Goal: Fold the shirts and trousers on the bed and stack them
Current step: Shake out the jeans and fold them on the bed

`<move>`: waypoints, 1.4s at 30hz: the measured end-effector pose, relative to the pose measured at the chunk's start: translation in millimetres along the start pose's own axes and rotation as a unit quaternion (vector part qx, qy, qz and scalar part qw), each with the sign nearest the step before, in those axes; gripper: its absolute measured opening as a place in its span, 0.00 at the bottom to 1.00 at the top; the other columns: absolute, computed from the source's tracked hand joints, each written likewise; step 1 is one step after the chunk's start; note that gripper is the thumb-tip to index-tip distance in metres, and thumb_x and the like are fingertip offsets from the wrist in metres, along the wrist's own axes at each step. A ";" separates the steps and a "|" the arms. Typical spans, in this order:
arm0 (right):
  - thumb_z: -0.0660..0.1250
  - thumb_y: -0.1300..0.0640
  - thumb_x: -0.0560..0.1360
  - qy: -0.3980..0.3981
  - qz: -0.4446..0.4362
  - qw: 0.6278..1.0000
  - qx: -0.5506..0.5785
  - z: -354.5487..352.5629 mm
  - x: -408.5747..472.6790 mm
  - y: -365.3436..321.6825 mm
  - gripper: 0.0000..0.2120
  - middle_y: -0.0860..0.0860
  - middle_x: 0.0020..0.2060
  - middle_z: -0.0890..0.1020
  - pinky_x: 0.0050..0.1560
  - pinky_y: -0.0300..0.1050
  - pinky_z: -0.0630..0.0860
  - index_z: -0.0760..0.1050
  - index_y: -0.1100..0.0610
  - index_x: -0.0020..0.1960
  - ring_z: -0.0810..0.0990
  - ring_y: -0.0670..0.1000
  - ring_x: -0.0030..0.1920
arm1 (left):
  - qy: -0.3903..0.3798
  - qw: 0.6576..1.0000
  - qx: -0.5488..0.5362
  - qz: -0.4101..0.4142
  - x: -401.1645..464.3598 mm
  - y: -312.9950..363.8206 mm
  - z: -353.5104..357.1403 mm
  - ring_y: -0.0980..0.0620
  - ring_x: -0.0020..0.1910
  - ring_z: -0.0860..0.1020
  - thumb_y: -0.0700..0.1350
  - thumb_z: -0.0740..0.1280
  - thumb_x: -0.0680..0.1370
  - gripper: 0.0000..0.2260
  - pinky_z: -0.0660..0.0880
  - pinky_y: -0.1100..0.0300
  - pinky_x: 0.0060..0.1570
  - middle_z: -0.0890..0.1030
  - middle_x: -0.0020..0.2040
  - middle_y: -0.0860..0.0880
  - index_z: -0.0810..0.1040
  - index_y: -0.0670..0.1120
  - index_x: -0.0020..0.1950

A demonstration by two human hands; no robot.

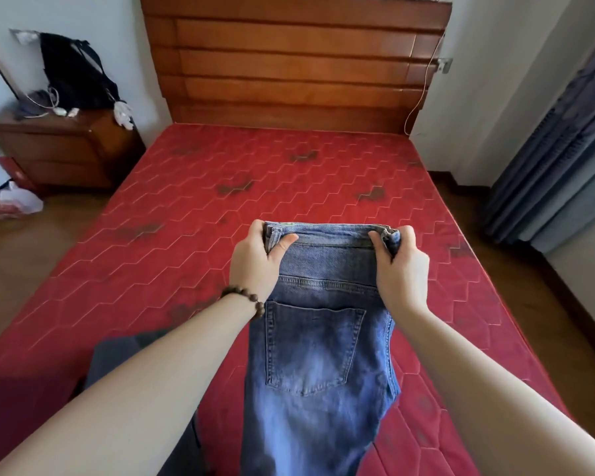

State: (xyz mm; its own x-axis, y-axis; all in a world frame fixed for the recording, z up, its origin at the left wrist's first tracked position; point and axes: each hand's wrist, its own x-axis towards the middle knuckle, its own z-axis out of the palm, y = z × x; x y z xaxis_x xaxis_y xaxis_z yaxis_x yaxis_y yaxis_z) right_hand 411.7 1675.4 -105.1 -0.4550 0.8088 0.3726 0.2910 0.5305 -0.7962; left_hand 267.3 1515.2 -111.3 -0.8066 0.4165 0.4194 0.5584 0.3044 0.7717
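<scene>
A pair of blue jeans (pixel 320 355) hangs in front of me above the red mattress (pixel 220 207), folded lengthwise with one back pocket facing me. My left hand (pixel 255 259) grips the left end of the waistband, thumb on top. My right hand (pixel 402 266) grips the right end the same way. The legs drop out of view at the bottom edge. A dark grey garment (pixel 117 355) lies on the mattress under my left forearm, mostly hidden.
A wooden headboard (pixel 296 63) closes the far end of the bed. A wooden nightstand (pixel 66 149) with dark clothing and cables stands at the left. Grey curtains (pixel 564 149) hang on the right. Wooden floor runs along both sides of the bed.
</scene>
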 end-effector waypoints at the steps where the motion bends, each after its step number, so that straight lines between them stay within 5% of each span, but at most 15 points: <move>1: 0.64 0.48 0.78 0.001 0.000 1.000 -0.008 14.7 4.4 12.6 0.16 0.46 0.25 0.71 0.29 0.48 0.68 0.62 0.54 0.40 0.67 0.47 0.25 | -0.003 1.000 0.006 -0.002 4.7 -17.4 11.2 0.53 0.25 0.72 0.65 0.62 0.72 0.23 0.67 0.57 0.24 0.73 0.27 0.51 0.71 0.44 0.44; 6: 0.64 0.45 0.77 -0.020 0.012 0.999 -0.035 91.5 22.7 81.7 0.17 0.46 0.25 0.72 0.27 0.45 0.66 0.60 0.49 0.38 0.68 0.44 0.26 | -0.014 0.999 0.031 -0.024 23.4 -108.2 72.5 0.48 0.28 0.75 0.60 0.66 0.74 0.20 0.69 0.54 0.28 0.75 0.29 0.50 0.73 0.42 0.46; 9: 0.67 0.45 0.76 -0.021 0.038 0.999 -0.007 135.7 34.6 124.4 0.17 0.45 0.28 0.72 0.27 0.34 0.67 0.61 0.49 0.38 0.70 0.39 0.28 | 0.011 0.998 0.025 -0.053 32.8 -162.1 112.7 0.58 0.28 0.71 0.58 0.69 0.74 0.18 0.65 0.68 0.27 0.72 0.30 0.55 0.71 0.44 0.46; 12: 0.69 0.47 0.75 -0.034 0.045 0.998 0.010 176.5 39.8 168.1 0.15 0.44 0.31 0.74 0.31 0.26 0.66 0.64 0.50 0.40 0.71 0.33 0.31 | 0.024 0.996 0.025 -0.084 37.3 -217.1 150.6 0.59 0.31 0.70 0.56 0.70 0.75 0.16 0.64 0.70 0.31 0.71 0.33 0.59 0.71 0.46 0.48; 16: 0.68 0.47 0.75 -0.048 0.051 0.997 -0.045 217.5 35.4 222.9 0.18 0.45 0.30 0.74 0.28 0.33 0.66 0.62 0.51 0.36 0.72 0.40 0.30 | -0.016 0.992 0.074 -0.096 31.8 -279.0 192.6 0.51 0.38 0.72 0.56 0.66 0.77 0.16 0.63 0.62 0.36 0.70 0.34 0.59 0.73 0.44 0.52; 18: 0.66 0.44 0.76 -0.063 0.069 0.991 -0.097 236.0 35.2 242.3 0.17 0.49 0.33 0.76 0.33 0.46 0.68 0.62 0.52 0.39 0.74 0.49 0.35 | -0.021 0.988 0.115 -0.103 29.6 -298.5 210.1 0.48 0.36 0.71 0.57 0.64 0.78 0.17 0.64 0.57 0.35 0.69 0.33 0.56 0.72 0.43 0.51; 22: 0.62 0.43 0.78 -0.101 0.056 0.974 -0.197 271.7 44.3 269.8 0.17 0.52 0.36 0.73 0.36 0.48 0.67 0.62 0.55 0.46 0.73 0.58 0.38 | -0.041 0.969 0.224 -0.101 25.2 -326.3 233.5 0.45 0.29 0.68 0.58 0.60 0.80 0.19 0.56 0.57 0.25 0.67 0.28 0.51 0.68 0.41 0.49; 25: 0.61 0.42 0.78 -0.142 0.055 0.957 -0.248 297.5 38.5 296.5 0.17 0.54 0.37 0.74 0.36 0.48 0.67 0.61 0.55 0.47 0.75 0.60 0.40 | -0.059 0.949 0.293 -0.096 6.7 -349.9 244.4 0.43 0.29 0.70 0.59 0.58 0.80 0.19 0.56 0.57 0.26 0.66 0.27 0.50 0.68 0.41 0.50; 30: 0.61 0.39 0.77 -0.091 0.094 0.969 -0.208 316.9 25.7 327.1 0.18 0.53 0.37 0.75 0.37 0.48 0.67 0.64 0.54 0.46 0.77 0.61 0.42 | -0.046 0.954 0.279 -0.096 5.6 -370.4 254.4 0.45 0.29 0.67 0.60 0.58 0.79 0.19 0.57 0.56 0.28 0.65 0.27 0.51 0.68 0.42 0.48; 33: 0.62 0.39 0.76 -0.117 0.131 0.968 -0.182 312.5 33.2 321.7 0.20 0.53 0.39 0.74 0.40 0.48 0.67 0.64 0.56 0.47 0.77 0.61 0.45 | -0.076 0.948 0.284 -0.124 12.7 -363.6 253.2 0.42 0.35 0.74 0.62 0.58 0.79 0.22 0.62 0.54 0.32 0.73 0.33 0.47 0.70 0.42 0.52; 36: 0.62 0.40 0.77 -0.158 0.176 0.965 -0.110 294.9 36.0 308.8 0.23 0.56 0.54 0.75 0.50 0.47 0.69 0.66 0.57 0.61 0.74 0.60 0.57 | -0.069 0.941 0.270 -0.191 19.4 -347.4 243.8 0.40 0.46 0.79 0.63 0.59 0.78 0.24 0.67 0.53 0.36 0.78 0.46 0.42 0.71 0.41 0.55; 40: 0.64 0.59 0.76 -0.096 -0.122 0.956 -0.248 282.2 5.5 288.8 0.17 0.60 0.65 0.72 0.67 0.58 0.65 0.71 0.62 0.64 0.69 0.62 0.65 | -0.036 0.946 0.322 0.024 2.0 -323.9 237.5 0.41 0.57 0.75 0.50 0.59 0.79 0.14 0.70 0.47 0.54 0.76 0.58 0.44 0.76 0.42 0.57; 42: 0.63 0.62 0.76 -0.178 -0.221 0.920 -0.271 293.9 -14.7 281.2 0.19 0.59 0.69 0.70 0.74 0.60 0.54 0.72 0.63 0.66 0.65 0.60 0.72 | -0.125 0.939 0.296 0.124 -22.2 -319.4 246.9 0.42 0.67 0.71 0.45 0.58 0.79 0.17 0.66 0.46 0.65 0.74 0.67 0.45 0.75 0.44 0.65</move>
State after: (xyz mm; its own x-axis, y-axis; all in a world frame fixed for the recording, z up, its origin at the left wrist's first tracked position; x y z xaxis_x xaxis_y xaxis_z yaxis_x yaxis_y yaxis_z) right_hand 252.9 1738.1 -474.6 -0.8480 0.4007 0.3470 0.3443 0.9141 -0.2141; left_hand 154.6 1620.2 -485.1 -0.6086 0.7031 0.3678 0.7923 0.5638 0.2334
